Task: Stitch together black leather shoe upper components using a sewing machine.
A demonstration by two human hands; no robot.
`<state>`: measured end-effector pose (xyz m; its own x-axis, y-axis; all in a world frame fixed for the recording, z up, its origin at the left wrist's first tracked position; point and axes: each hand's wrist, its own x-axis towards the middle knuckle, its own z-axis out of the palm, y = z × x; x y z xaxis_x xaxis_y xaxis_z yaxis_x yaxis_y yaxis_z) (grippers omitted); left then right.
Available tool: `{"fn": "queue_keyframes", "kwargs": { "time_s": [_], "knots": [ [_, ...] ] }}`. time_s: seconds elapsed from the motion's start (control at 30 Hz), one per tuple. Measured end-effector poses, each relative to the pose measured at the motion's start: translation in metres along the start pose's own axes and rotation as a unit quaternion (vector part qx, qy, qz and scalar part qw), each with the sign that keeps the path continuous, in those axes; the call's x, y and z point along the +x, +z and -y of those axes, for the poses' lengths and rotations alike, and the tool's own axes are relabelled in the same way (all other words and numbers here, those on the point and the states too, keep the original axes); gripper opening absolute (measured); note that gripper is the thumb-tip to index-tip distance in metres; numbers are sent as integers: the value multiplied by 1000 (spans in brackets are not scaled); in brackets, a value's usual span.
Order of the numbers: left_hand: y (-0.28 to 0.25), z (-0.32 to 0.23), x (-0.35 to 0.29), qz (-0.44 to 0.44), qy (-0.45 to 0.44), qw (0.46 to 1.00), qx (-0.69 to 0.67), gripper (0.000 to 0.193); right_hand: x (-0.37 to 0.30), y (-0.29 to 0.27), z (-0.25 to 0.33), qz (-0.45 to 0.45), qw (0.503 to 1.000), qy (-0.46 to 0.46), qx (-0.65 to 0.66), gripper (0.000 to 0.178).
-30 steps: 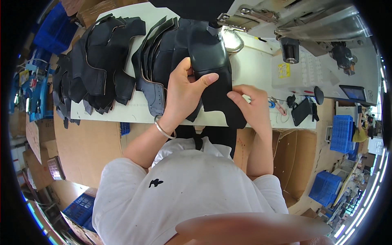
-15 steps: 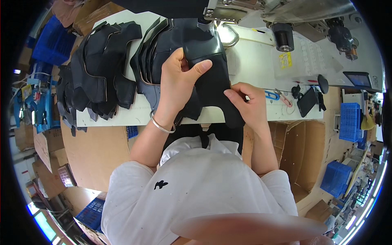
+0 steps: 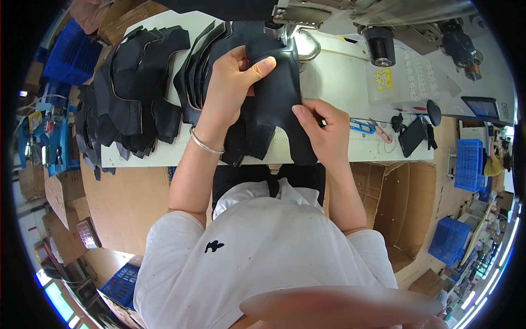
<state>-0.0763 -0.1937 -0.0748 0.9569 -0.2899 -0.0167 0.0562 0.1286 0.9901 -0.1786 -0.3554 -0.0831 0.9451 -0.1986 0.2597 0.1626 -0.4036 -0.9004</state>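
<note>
- The white desk (image 3: 331, 77) runs across the scene.
- At the far side is a sewing machine (image 3: 301, 15).
- On the left lies a pile of black parts (image 3: 129, 88).
- In the middle is the black piece (image 3: 276, 90), far end at the machine.
- The left grip (image 3: 226, 85) pinches it, thumb on top.
- The right grip (image 3: 327, 131) pinches its right edge.

We pinch a black piece (image 3: 278, 90) with our left hand (image 3: 229, 83) and right hand (image 3: 327, 132) over the white table (image 3: 339, 82), near the machine (image 3: 300, 15).
</note>
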Motion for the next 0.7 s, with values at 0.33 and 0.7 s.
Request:
{"fn": "queue_keyframes", "kwargs": {
  "time_s": [0.33,0.7],
  "knots": [
    [-8,8,18,36,-35,996,-71,33,10,6,4,-5,1000,-21,-6,19],
    [-3,5,27,19,-74,985,-153,24,20,6,13,-20,999,-22,26,19]
  ]
}}
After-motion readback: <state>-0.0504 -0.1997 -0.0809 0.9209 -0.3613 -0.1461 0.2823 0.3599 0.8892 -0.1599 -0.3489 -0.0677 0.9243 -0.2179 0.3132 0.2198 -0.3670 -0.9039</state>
